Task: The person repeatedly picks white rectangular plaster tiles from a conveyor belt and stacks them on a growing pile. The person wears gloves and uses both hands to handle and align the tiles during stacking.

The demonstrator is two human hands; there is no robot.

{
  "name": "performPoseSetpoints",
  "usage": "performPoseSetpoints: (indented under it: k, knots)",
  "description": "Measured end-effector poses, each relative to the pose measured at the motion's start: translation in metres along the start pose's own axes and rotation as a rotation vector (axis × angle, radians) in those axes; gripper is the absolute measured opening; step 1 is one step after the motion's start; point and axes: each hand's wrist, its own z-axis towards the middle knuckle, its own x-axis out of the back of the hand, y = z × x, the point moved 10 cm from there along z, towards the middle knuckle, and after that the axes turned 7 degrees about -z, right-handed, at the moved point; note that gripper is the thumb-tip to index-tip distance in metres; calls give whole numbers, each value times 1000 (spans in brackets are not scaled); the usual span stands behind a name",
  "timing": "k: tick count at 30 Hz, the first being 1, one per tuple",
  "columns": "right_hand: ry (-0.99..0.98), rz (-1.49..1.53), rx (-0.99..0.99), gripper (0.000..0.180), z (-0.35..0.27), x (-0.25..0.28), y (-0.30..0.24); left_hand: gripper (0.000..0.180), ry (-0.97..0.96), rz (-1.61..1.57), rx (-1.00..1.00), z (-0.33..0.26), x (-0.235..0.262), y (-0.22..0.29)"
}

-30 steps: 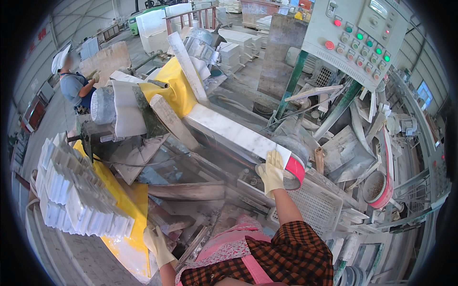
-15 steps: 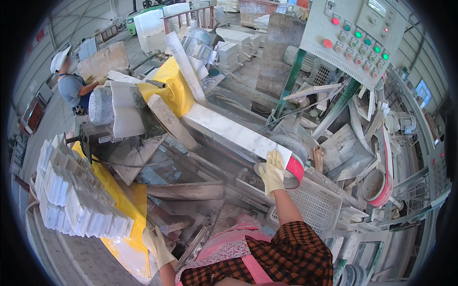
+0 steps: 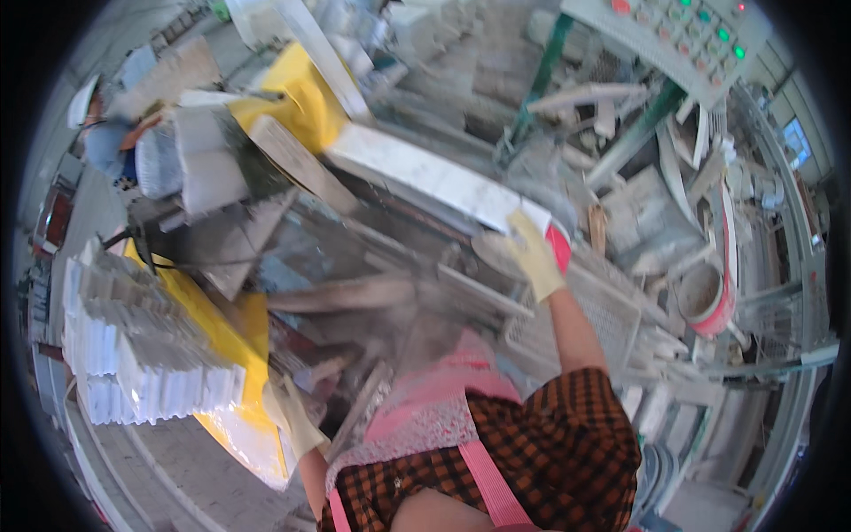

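A long white marble strip (image 3: 434,177) lies on a narrow belt machine, running from the yellow sheet down to the red-edged belt end (image 3: 558,246). My right hand (image 3: 537,262), in a cream rubber glove, rests stretched fingers on the strip's near end. At lower left, my left hand (image 3: 294,418), gloved alike, is beside the edge of a lower yellow sheet (image 3: 213,328). Its fingers look extended with nothing visible in them, though motion blurs the picture. Left of that hand stands a stack of white marble pieces (image 3: 146,355).
A control panel (image 3: 683,40) with lit buttons stands at upper right on green legs. White plastic basket (image 3: 576,332) sits under the belt end. Motors, planks and stone scraps crowd the machine. Another person (image 3: 106,146) stands at far left.
The whole view has shifted and blurred, with the panel now higher in the picture. My right hand stays at the strip's end, its wrist turned slightly. My left hand stays beside the yellow sheet.
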Motion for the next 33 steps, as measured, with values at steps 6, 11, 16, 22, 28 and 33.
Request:
performPoseSetpoints:
  k: [6, 11, 16, 22, 28, 33]
  knots:
    - [-197, -458, 167, 78, -18, 77, 10, 25, 1, -82, -6, 1, -3, -5]
    - [-253, -670, 145, 91, 0, 44, 10, 28, 9, -74, 35, 1, -3, -8]
    - [-265, -591, 135, 91, 14, 26, 24, 29, 4, 37, -2, 4, -7, -8]
    - [-295, -622, 202, 82, 24, 31, 6, 28, 59, 35, -5, -3, -6, -3]
    - [-336, -790, 342, 93, 40, -13, -26, 28, 54, 35, 34, -5, -3, -2]
    - [-184, -797, 528, 95, 60, -20, -31, 29, 40, 91, 143, -6, -5, -3]
